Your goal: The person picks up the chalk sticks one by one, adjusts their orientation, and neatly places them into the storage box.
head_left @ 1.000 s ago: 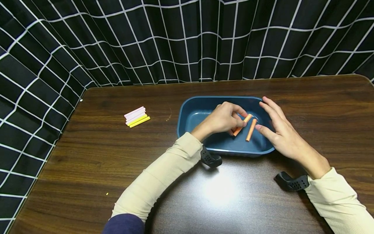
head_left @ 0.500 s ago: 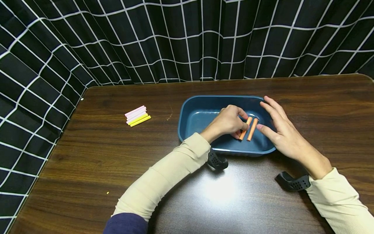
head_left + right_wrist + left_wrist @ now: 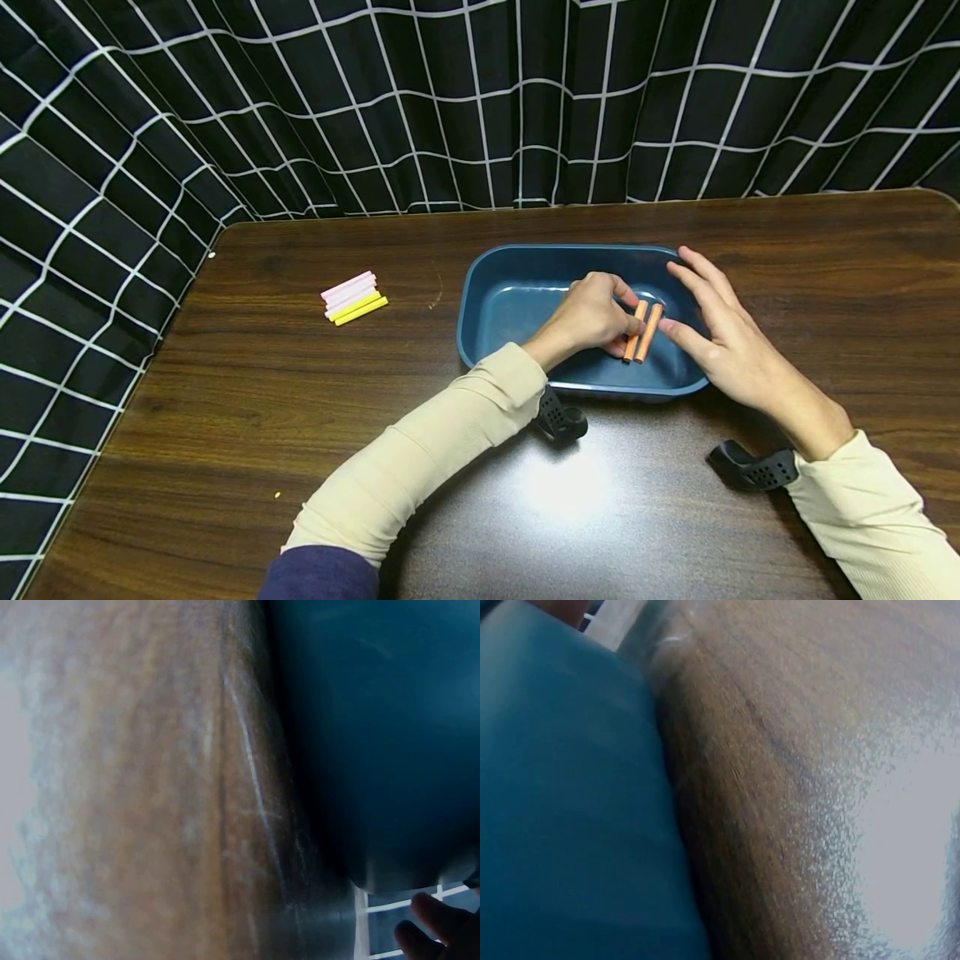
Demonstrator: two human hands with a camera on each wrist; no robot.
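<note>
In the head view a blue plastic tray [image 3: 506,329] stands on the wooden table. Reaching into it, my left hand [image 3: 585,312] pinches an orange chalk stick [image 3: 641,309] between thumb and fingers. A second orange chalk stick [image 3: 649,333] lies just right of it, roughly parallel, on the tray floor. My right hand [image 3: 727,350] is at the tray's right end, fingers spread along the rim and thumb pointing inward close to the second stick. Both wrist views show mostly the tray's outer wall [image 3: 570,802]; dark fingers [image 3: 431,922] appear at the right wrist view's corner.
Left of the tray, pink chalk sticks [image 3: 348,288] and yellow chalk sticks [image 3: 362,312] lie side by side on the table [image 3: 225,400]. A tiny yellow crumb [image 3: 277,495] is near the front left. A black gridded curtain [image 3: 450,100] hangs behind and to the left.
My left hand has moved right with its orange chalk stick, bringing it from an angle to lie close beside and nearly parallel to the second one. My right hand has stayed put.
</note>
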